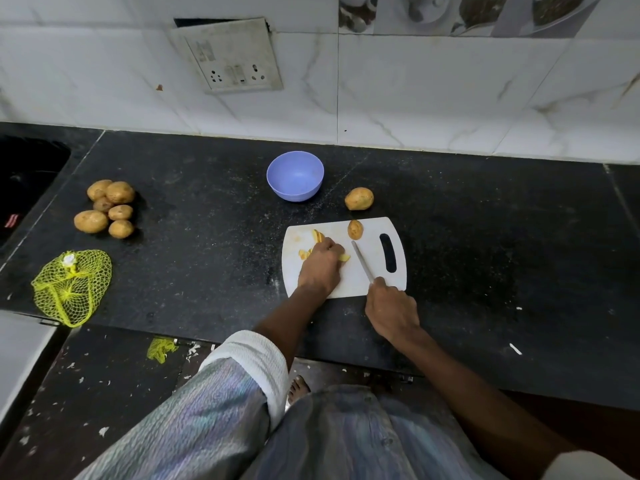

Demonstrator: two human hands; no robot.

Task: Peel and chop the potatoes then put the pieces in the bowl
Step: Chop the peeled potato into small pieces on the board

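Left hand (322,263) curls knuckles-up, fingers bent down; right hand (391,308) is fisted, both forearms extended.

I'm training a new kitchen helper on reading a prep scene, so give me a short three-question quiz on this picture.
1. True or false: the blue bowl already holds potato pieces.
2. How many whole potatoes lie in the pile at the left of the counter? A) three B) six C) nine
3. Fill in: the right hand holds a ____ whose blade rests over the white cutting board.

Key
1. False: the bowl looks empty, and the cut pieces lie on the board by the left hand.
2. B.
3. Knife.
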